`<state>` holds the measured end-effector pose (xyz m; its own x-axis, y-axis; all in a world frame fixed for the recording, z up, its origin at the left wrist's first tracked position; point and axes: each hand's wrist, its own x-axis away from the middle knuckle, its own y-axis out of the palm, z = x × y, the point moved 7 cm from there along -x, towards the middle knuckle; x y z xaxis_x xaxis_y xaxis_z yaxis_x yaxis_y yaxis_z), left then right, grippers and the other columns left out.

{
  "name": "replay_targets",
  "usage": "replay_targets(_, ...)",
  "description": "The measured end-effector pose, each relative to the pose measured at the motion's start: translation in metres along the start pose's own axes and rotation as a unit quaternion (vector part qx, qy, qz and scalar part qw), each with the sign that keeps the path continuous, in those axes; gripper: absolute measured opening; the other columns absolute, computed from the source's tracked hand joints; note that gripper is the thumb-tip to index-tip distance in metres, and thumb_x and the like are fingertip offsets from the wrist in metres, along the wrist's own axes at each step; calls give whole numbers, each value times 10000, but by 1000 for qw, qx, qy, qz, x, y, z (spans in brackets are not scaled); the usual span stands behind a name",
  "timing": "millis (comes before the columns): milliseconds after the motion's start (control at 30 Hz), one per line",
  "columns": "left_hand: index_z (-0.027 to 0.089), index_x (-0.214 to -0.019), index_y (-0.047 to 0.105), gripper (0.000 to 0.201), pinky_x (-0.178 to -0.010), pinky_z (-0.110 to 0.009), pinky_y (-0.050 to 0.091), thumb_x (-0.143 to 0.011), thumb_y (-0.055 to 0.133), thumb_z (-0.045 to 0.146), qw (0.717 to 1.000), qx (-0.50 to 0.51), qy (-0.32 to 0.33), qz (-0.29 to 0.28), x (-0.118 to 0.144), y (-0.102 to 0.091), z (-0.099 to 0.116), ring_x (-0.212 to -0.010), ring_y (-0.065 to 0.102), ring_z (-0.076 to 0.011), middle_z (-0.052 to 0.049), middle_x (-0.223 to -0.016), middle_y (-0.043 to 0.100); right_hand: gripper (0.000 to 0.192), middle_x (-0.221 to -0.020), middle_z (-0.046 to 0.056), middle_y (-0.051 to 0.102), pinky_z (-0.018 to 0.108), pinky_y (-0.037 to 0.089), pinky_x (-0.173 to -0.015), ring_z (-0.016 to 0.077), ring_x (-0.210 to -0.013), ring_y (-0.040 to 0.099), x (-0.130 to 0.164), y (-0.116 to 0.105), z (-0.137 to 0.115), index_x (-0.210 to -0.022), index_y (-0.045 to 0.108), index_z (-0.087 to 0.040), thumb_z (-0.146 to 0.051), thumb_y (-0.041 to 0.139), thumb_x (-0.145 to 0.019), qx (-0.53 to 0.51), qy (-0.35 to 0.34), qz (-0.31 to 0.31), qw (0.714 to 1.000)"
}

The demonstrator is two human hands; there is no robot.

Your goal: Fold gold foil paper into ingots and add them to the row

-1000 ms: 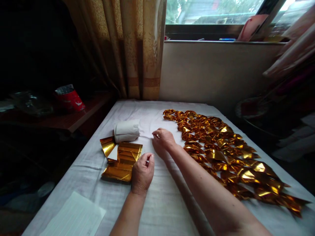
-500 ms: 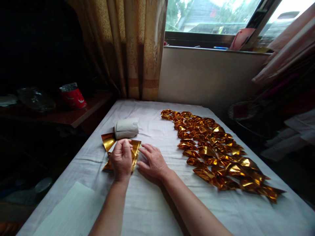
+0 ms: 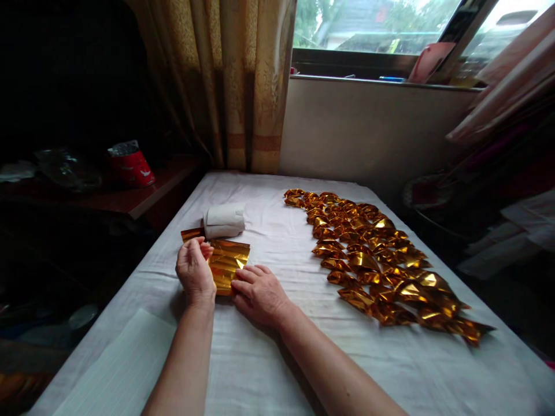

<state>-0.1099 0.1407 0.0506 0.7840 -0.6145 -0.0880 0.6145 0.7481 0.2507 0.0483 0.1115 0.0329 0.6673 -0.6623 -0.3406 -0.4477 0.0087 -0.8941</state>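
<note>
A flat, creased sheet of shiny gold foil (image 3: pixel 228 257) lies between the hands, its creases running side to side, its long axis unclear; the unclenched right hand (image 3: pixel 260 293) touches its near right corner, and the equally near left hand (image 3: pixel 195 268) curls at its left edge, pinching or not I cannot tell. Beneath spreads wrinkled white cloth (image 3: pixel 247 364), beyond it a patterned gold-brown curtain (image 3: pixel 238 75).

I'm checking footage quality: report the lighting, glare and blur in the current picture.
In the head view, the window is bright and washed out, while the far left sinks into near-black shadow; also in the head view, glare flecks the gold sheet and folded gold pieces, and the pink cloth at right looks soft.
</note>
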Motion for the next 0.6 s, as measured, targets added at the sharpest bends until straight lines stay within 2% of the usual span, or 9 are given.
replay_targets(200, 175, -786, 596, 214, -570, -192, 487, -732, 542, 374, 999, 18, -20, 23, -6, -6, 3, -539, 565, -76, 51, -607, 555, 208, -1078, 44, 733, 340, 452, -918, 191, -1030, 640, 8, -6, 6, -964, 717, -233, -251, 511, -948, -19, 15, 35, 999)
replay_targets(400, 177, -789, 596, 234, -574, -190, 486, -714, 548, 394, 999, 30, -31, 20, -8, -6, 5, -547, 579, -74, 54, -618, 562, 192, -1092, 63, 737, 362, 495, -908, 203, -1034, 659, 23, -9, 20, -956, 731, -240, -226, 544, -912, -42, 52, 87, 994)
replay_targets(500, 179, -792, 609, 264, -568, -191, 482, -702, 564, 423, 998, 23, -53, -13, -7, -1, 1, -541, 585, -75, 49, -628, 585, 219, -1089, 68, 737, 375, 511, -915, 207, -1043, 661, 36, -21, 29, -989, 721, -236, -192, 531, -888, -68, 72, 157, 983)
replay_targets(600, 174, -798, 624, 350, -563, -200, 482, -677, 603, 502, 992, 6, -95, -88, -1, 12, -6, -556, 613, -93, 29, -653, 627, 221, -1079, 72, 740, 380, 520, -923, 203, -1031, 671, 50, -38, 37, -970, 713, -236, -187, 511, -895, -102, 100, 226, 964)
